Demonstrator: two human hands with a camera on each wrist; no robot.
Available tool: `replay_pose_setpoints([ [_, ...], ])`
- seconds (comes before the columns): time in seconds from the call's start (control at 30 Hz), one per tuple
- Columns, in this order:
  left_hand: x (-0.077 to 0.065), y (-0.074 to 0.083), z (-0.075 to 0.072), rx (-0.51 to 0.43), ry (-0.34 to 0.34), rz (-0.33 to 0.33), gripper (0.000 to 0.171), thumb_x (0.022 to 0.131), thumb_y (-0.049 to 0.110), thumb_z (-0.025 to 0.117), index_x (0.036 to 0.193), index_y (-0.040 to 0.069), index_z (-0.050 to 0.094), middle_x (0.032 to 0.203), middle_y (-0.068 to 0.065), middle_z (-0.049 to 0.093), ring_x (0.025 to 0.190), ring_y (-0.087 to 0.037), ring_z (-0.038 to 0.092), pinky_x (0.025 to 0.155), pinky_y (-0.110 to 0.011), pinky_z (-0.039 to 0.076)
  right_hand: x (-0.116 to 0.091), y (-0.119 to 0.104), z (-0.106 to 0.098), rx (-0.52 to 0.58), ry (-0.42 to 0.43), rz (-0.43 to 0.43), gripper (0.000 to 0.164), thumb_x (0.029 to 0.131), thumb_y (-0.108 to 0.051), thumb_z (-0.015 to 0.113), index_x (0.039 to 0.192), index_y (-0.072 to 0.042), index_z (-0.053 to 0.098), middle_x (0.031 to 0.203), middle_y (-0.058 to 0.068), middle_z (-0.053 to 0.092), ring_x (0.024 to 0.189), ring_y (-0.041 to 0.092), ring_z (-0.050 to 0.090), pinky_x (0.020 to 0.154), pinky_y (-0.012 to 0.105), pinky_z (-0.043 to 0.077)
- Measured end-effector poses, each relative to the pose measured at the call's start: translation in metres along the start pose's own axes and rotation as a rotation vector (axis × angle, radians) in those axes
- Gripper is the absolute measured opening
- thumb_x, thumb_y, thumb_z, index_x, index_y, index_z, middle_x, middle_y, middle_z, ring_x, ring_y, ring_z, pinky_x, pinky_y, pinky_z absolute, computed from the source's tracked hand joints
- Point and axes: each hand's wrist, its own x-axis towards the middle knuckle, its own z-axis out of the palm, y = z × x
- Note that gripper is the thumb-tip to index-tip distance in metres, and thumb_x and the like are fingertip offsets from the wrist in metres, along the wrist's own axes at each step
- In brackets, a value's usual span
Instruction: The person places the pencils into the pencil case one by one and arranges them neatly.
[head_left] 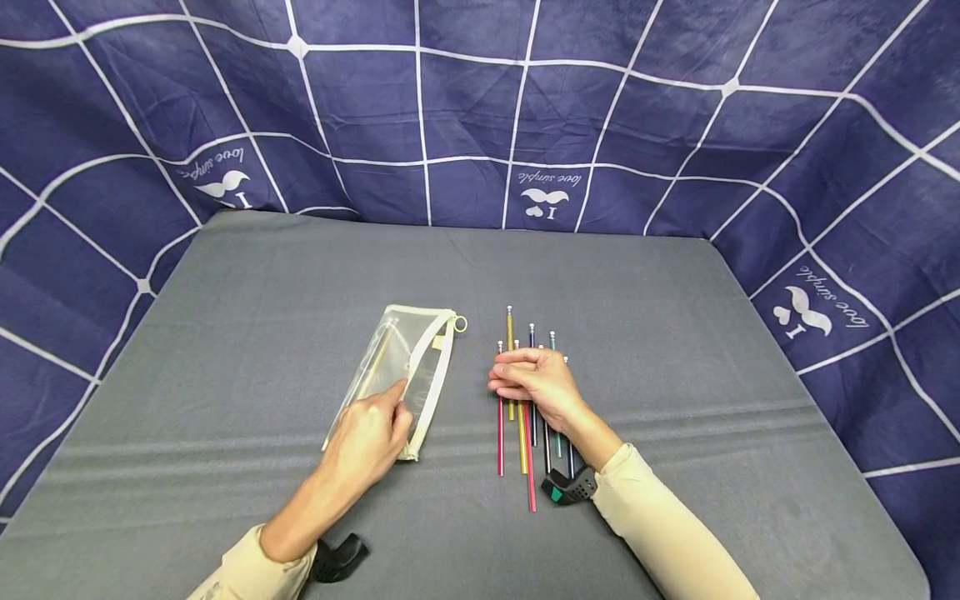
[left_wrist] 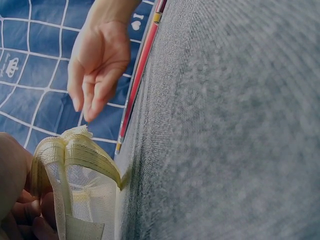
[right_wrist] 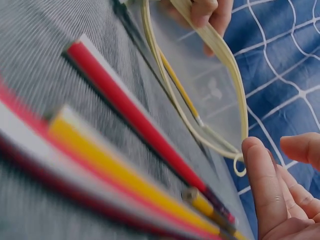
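A translucent mesh zip pouch with pale yellow trim lies slanted on the table, its mouth parted. My left hand grips one edge of the mouth, the fingers curled at the trim. Inside the pouch is a yellow pencil. Several striped pencils with eraser ends lie side by side to the right, among them a red pencil and a yellow pencil. Over these my right hand hovers, holding nothing, fingers extended and thumb apart in the right wrist view.
Grey cloth covers the table. A blue curtain with white grid lines hangs along the back and both sides. Black straps sit on the wrists. A ring pull hangs at the pouch's far corner.
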Motion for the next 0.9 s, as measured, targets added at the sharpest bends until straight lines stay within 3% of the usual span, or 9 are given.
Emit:
replay_pose_setpoints([
  [0.4, 0.001, 0.000, 0.000, -0.004, 0.002, 0.007, 0.033, 0.076, -0.002, 0.058, 0.107, -0.008, 0.069, 0.075, -0.015, 0.068, 0.061, -0.033, 0.065, 0.057, -0.048, 0.051, -0.012, -0.003, -0.025, 0.017, 0.057, -0.048, 0.028, 0.087, 0.012, 0.062, 0.113, 0.019, 0.056, 0.080, 0.009, 0.073, 0.070, 0.018, 0.073, 0.068, 0.029, 0.057],
  [0.67, 0.001, 0.001, -0.001, 0.003, 0.004, 0.002, 0.034, 0.076, -0.002, 0.058, 0.107, -0.009, 0.070, 0.078, -0.016, 0.070, 0.064, -0.036, 0.067, 0.057, -0.049, 0.051, -0.019, -0.005, -0.036, 0.008, 0.070, -0.063, 0.036, 0.087, 0.011, 0.063, 0.117, 0.026, 0.050, 0.080, 0.009, 0.073, 0.070, 0.016, 0.072, 0.068, 0.028, 0.057],
  [0.9, 0.001, 0.000, -0.001, 0.000, -0.001, -0.009, 0.034, 0.077, -0.002, 0.058, 0.108, -0.008, 0.070, 0.081, -0.017, 0.071, 0.066, -0.036, 0.068, 0.059, -0.049, 0.052, -0.025, -0.001, -0.043, -0.003, 0.087, -0.065, 0.032, 0.088, 0.011, 0.062, 0.116, 0.024, 0.052, 0.080, 0.008, 0.073, 0.070, 0.016, 0.072, 0.067, 0.028, 0.057],
])
